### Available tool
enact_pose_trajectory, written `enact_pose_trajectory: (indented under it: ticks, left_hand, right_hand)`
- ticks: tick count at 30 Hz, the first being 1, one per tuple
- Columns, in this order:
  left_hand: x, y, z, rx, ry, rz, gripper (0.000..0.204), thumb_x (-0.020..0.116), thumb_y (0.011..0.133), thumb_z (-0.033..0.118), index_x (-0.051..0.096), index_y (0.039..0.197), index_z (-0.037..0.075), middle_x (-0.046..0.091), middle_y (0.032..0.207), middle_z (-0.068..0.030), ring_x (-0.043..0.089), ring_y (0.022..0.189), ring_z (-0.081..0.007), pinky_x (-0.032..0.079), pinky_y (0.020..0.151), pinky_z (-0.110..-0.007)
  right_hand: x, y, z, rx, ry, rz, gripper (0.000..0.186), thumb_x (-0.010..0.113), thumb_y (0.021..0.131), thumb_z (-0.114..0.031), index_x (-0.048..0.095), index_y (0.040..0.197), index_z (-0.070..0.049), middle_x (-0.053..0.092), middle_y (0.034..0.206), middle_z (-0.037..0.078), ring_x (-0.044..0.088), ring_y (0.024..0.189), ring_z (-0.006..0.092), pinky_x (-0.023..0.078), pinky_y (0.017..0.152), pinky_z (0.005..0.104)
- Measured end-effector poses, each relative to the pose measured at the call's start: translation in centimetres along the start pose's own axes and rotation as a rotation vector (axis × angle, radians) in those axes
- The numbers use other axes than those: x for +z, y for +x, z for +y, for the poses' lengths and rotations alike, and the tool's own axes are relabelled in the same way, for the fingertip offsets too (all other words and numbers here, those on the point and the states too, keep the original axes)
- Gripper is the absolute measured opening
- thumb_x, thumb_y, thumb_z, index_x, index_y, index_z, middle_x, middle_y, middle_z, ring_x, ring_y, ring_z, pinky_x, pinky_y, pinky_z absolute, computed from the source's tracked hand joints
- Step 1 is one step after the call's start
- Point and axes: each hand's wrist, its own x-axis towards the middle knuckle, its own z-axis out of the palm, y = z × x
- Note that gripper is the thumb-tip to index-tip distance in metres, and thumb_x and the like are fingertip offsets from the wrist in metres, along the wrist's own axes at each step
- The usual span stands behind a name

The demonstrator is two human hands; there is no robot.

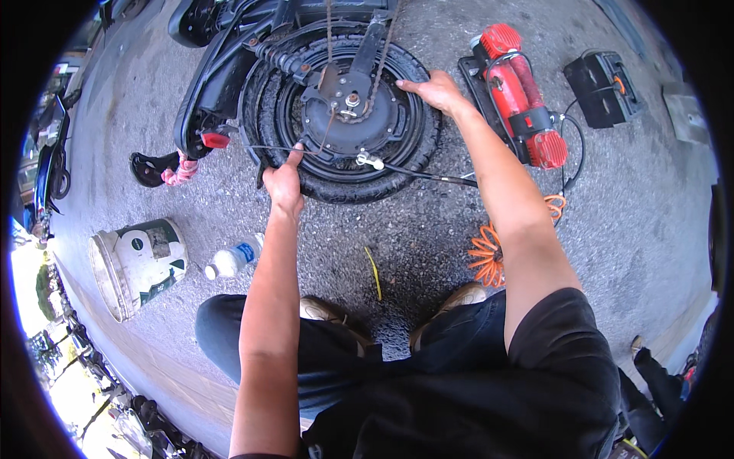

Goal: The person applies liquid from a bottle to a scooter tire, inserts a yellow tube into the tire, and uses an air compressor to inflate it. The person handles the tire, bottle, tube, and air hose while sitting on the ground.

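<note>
A black scooter wheel [345, 191] with a hub motor at its centre lies in front of me, still joined to the scooter's frame. My left hand [284, 183] grips the tyre at its near left, thumb up over the rim, the other fingers hidden beneath. On the right side my right hand [440, 93] holds the same tyre, its thumb pointing inward across the rim. A rusty chain [379, 73] runs up from the hub. Between my hands a black cable with a pale metal fitting [370, 161] crosses the near part of the wheel.
A red air compressor [520, 99] stands at the right beside a black toolbox [604, 90]. An orange coiled hose [486, 256] lies near my right arm. To the left are a tipped white bucket [145, 260] and a plastic bottle [232, 260]. A yellow strip [374, 274] lies between my feet.
</note>
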Motion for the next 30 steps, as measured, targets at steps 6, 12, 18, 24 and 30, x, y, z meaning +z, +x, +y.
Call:
enact_pose_trajectory:
  ticks: [6, 12, 18, 24, 30]
  left_hand:
    - [0.0, 0.1, -0.1, 0.024, 0.012, -0.001, 0.046, 0.074, 0.091, 0.001, 0.056, 0.131, -0.015, 0.068, 0.124, -0.0199, 0.068, 0.109, -0.0306, 0.053, 0.1, -0.042]
    - [-0.1, 0.5, -0.1, 0.003, 0.035, 0.002, 0.048, 0.076, 0.09, 0.002, 0.055, 0.131, -0.015, 0.067, 0.127, -0.0208, 0.068, 0.11, -0.0316, 0.053, 0.099, -0.042]
    - [-0.2, 0.4, -0.2, -0.016, 0.047, 0.022, 0.056, 0.082, 0.086, 0.008, 0.057, 0.131, -0.014, 0.067, 0.129, -0.0194, 0.065, 0.114, -0.029, 0.048, 0.104, -0.039]
    - [-0.4, 0.6, -0.5, -0.018, 0.029, 0.004, 0.06, 0.081, 0.086, 0.006, 0.053, 0.133, -0.017, 0.066, 0.13, -0.0206, 0.065, 0.114, -0.0292, 0.047, 0.106, -0.038]
    - [-0.3, 0.7, -0.8, 0.014, 0.013, 0.0, 0.056, 0.08, 0.087, 0.005, 0.054, 0.131, -0.017, 0.066, 0.13, -0.0207, 0.065, 0.113, -0.029, 0.048, 0.105, -0.038]
  right_hand:
    - [0.4, 0.1, -0.8, -0.147, -0.126, 0.092, 0.09, 0.088, 0.071, -0.054, 0.062, 0.129, 0.01, 0.066, 0.129, 0.029, 0.064, 0.124, 0.0385, 0.049, 0.108, 0.0414]
    - [0.2, 0.2, -1.2, -0.101, -0.118, 0.057, 0.085, 0.089, 0.072, -0.051, 0.064, 0.126, 0.009, 0.067, 0.128, 0.029, 0.065, 0.122, 0.0369, 0.05, 0.106, 0.041]
    - [0.1, 0.1, -1.4, -0.099, -0.103, 0.046, 0.082, 0.088, 0.073, -0.05, 0.065, 0.124, 0.01, 0.067, 0.128, 0.029, 0.065, 0.122, 0.0377, 0.049, 0.105, 0.0413]
    - [0.1, -0.2, -1.9, -0.092, -0.153, 0.066, 0.085, 0.087, 0.075, -0.051, 0.063, 0.124, 0.014, 0.065, 0.129, 0.033, 0.064, 0.123, 0.0402, 0.049, 0.106, 0.0422]
    - [-0.1, -0.6, -2.4, -0.062, -0.169, 0.055, 0.085, 0.086, 0.076, -0.05, 0.062, 0.125, 0.015, 0.064, 0.129, 0.034, 0.063, 0.124, 0.0405, 0.049, 0.106, 0.043]
